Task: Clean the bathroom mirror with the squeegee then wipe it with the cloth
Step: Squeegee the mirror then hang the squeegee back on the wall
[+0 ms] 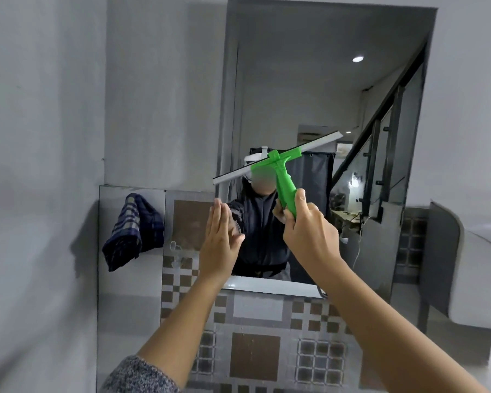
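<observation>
A tall frameless mirror (309,80) hangs on the grey wall ahead. My right hand (309,231) grips the green handle of a squeegee (281,168), whose grey blade lies tilted across the lower middle of the glass, left end lower. My left hand (220,239) is raised flat with fingers together, at the mirror's lower left edge, holding nothing. A dark blue checked cloth (133,228) hangs on the tiled wall to the left of the mirror.
Brown and grey patterned tiles (255,358) cover the wall below the mirror. A white rounded fixture (476,279) juts from the wall at the right. A small hook (173,246) sits on the tiles beside the cloth. The mirror reflects a person and a staircase.
</observation>
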The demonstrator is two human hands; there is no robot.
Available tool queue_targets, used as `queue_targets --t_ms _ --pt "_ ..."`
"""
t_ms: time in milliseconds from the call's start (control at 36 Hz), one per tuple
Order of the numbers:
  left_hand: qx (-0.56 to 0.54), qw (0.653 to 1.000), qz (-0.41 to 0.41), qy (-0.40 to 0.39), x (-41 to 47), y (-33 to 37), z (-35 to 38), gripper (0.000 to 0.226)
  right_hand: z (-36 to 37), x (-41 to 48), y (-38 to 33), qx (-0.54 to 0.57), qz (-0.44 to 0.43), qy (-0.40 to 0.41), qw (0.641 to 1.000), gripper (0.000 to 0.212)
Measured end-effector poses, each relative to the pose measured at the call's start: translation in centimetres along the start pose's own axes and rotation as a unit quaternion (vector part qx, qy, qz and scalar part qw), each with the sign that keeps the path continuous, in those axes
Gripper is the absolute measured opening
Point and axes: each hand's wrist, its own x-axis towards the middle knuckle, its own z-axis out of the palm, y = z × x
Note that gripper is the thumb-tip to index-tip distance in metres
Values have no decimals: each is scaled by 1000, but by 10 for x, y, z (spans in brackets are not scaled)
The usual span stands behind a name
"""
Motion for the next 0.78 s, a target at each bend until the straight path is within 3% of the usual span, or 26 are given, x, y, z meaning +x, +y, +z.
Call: queue_targets --t_ms 361,778 --pt "13 1000 -2 2 -1 0 3 83 -28 14 33 -49 -79 16 996 52" --pt "73 995 50 51 41 4 -13 53 -51 30 99 -106 -148 52 982 42"
